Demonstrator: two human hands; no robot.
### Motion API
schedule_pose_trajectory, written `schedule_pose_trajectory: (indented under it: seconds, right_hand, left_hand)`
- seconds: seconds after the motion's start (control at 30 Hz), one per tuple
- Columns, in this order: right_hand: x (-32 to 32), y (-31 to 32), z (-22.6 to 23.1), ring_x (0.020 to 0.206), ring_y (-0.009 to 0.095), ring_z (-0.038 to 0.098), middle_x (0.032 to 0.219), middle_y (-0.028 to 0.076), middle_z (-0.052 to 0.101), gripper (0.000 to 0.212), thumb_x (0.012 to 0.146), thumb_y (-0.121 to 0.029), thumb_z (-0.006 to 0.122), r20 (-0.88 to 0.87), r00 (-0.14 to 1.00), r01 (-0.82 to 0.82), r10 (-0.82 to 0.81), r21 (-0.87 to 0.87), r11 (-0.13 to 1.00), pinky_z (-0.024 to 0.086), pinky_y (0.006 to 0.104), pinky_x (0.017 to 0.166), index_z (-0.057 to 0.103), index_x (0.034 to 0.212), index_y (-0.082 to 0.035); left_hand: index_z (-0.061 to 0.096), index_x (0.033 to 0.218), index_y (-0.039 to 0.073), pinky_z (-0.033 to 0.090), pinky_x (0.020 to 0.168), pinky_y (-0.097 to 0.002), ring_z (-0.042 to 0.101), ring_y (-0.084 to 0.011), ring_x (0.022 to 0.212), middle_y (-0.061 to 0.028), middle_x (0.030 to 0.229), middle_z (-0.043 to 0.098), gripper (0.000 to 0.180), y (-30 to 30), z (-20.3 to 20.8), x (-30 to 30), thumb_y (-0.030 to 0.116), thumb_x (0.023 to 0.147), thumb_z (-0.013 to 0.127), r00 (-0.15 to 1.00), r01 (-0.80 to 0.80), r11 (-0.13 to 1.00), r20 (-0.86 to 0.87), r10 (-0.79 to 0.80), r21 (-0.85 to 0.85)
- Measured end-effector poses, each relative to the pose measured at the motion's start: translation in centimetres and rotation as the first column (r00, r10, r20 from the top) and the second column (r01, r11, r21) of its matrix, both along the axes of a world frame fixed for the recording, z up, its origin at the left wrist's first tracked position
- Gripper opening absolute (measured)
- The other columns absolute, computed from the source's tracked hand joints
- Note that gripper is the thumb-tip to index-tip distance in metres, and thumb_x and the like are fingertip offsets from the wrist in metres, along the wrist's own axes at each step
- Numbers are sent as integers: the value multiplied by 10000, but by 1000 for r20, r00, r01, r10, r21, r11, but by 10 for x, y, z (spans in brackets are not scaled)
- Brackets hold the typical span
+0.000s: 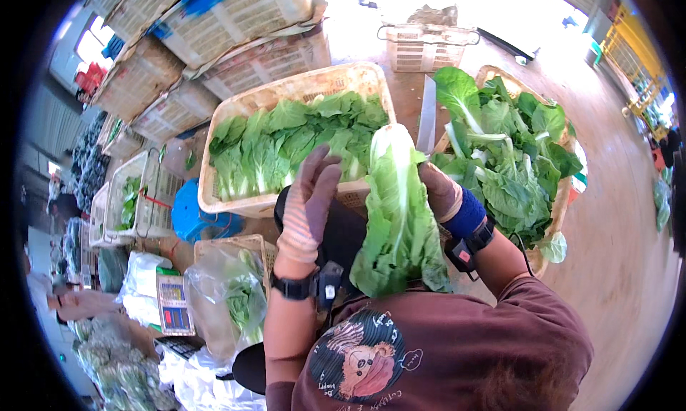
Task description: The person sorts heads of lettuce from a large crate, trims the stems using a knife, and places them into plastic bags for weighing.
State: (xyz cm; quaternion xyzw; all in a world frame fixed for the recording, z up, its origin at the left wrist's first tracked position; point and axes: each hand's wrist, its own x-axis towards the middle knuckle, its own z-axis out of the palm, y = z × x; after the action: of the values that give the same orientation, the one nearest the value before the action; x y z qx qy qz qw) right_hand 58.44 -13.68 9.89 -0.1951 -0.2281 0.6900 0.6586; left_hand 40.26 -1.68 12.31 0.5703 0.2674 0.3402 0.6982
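Note:
A large head of leafy Chinese cabbage (pixel 391 218) is in front of my chest, its pale cut stem end pointing away and its green leaves hanging toward my lap. My right hand (pixel 439 191), in a glove with a blue wristband, is closed around a knife, whose wide blade (pixel 426 114) points away from me beside the stem end. That hand is against the right edge of the cabbage; its grip is partly hidden. My left hand (pixel 309 207), in a striped glove, is raised left of the cabbage with fingers extended, apart from it and holding nothing.
A cream crate (pixel 293 84) of neatly rowed greens lies ahead. Another crate (pixel 559 214), heaped with loose leafy heads, stands at right. Stacked crates (pixel 246 25) rise far left. A blue stool (pixel 204 211), a scale (pixel 174 304) and a bag-lined basket (pixel 221 297) are at left.

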Motion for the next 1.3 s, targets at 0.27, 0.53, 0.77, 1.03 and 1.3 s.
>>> schedule_pose_trajectory:
  seconds: [0.27, 0.53, 0.77, 1.03, 1.3]
  right_hand:
    - [-16, 51, -6, 773, 104, 572, 872, 17, 594, 257, 869, -164, 597, 635, 753, 284, -174, -74, 956, 466, 232, 692, 563, 1090, -38]
    - [-15, 70, 63, 780, 99, 532, 844, 29, 568, 356, 709, -171, 768, 965, 5, 15, -262, 262, 965, 452, 264, 709, 601, 991, -30]
    - [2, 73, 73, 767, 82, 543, 833, 29, 604, 236, 753, -134, 729, 996, 86, -114, -36, 46, 992, 458, 261, 697, 637, 937, -18]
    - [22, 70, 66, 679, 73, 535, 732, -14, 602, 62, 793, -100, 649, 968, 129, -197, 216, -189, 962, 454, 247, 622, 621, 792, -44]
    - [159, 14, 29, 639, 132, 605, 763, 44, 649, 183, 835, -211, 601, 860, -159, 232, 484, -444, 865, 487, 298, 591, 653, 908, -52]
  left_hand:
    - [440, 1302, 50, 459, 922, -319, 562, -190, 1051, -75, 1198, 551, 440, 3, -51, -11, 254, 923, 531, 828, 488, 640, 547, -123, -594]
    - [377, 1315, 35, 465, 878, -280, 534, -134, 1028, -56, 1174, 534, 647, -10, -22, -1, 13, 762, 712, 986, 136, 991, 105, -133, -17]
    - [455, 1279, 23, 416, 903, -262, 522, -108, 1011, -28, 1146, 559, 533, -13, -6, -14, 34, 792, 673, 955, 275, 951, 158, -253, -141]
    - [489, 1257, 13, 412, 907, -272, 519, -110, 1004, -26, 1111, 580, 568, -8, -16, -29, 114, 744, 713, 871, 484, 847, 25, -491, -219]
    - [453, 1252, 39, 426, 936, -513, 567, -355, 1020, -169, 1176, 559, 816, 3, -64, -119, 630, 716, 625, 845, 58, 950, 522, 117, -307]
